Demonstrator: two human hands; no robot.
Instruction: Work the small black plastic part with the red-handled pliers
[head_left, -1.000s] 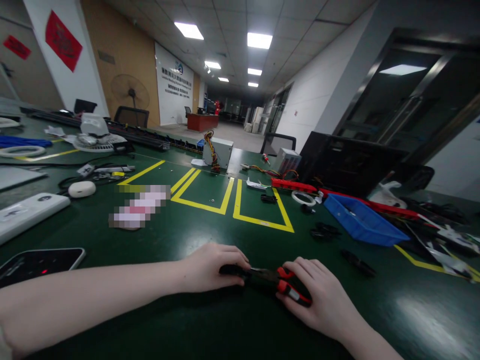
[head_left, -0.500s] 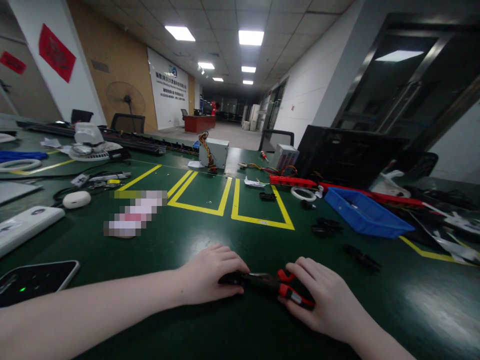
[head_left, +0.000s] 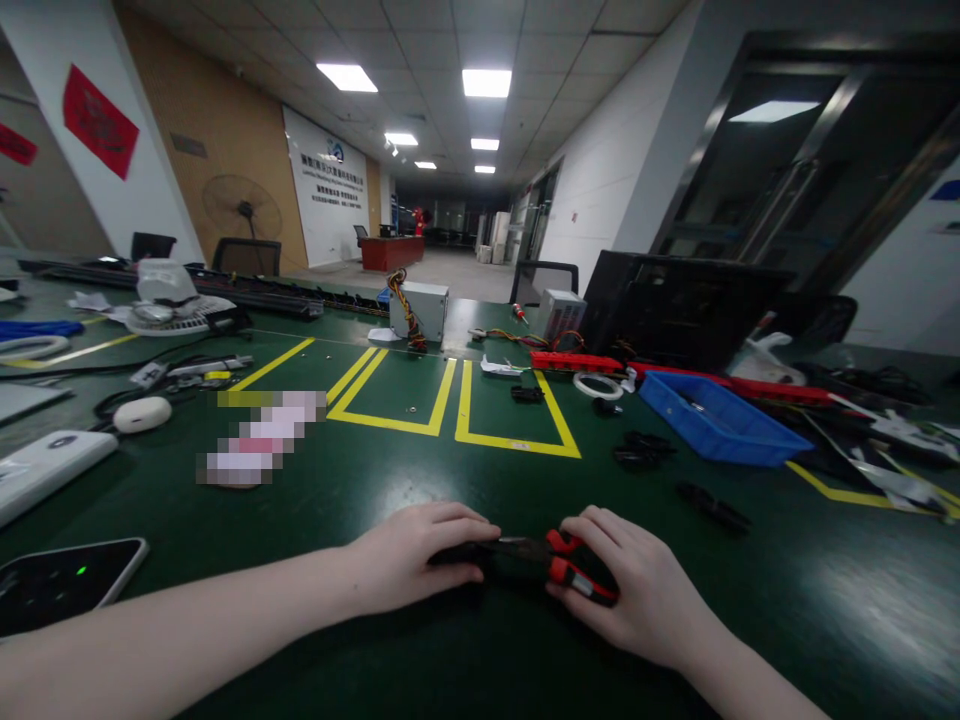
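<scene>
Down on the green desk (head_left: 420, 470), near its front edge, the right hand (head_left: 637, 590) had its grip wrapped around the red handles of the pliers (head_left: 559, 565). Their nose pointed left into a small black piece (head_left: 457, 553), pinched under the left hand (head_left: 409, 560). Fingertips sat close to the nose. A hard squeeze might have nipped skin, or the piece could have slipped and skidded across the smooth surface.

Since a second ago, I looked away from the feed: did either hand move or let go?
Neither. The left hand still pinches the black part at the nose of the pliers; the right hand still grips the red handles. The phone light turned from red to green.
</scene>
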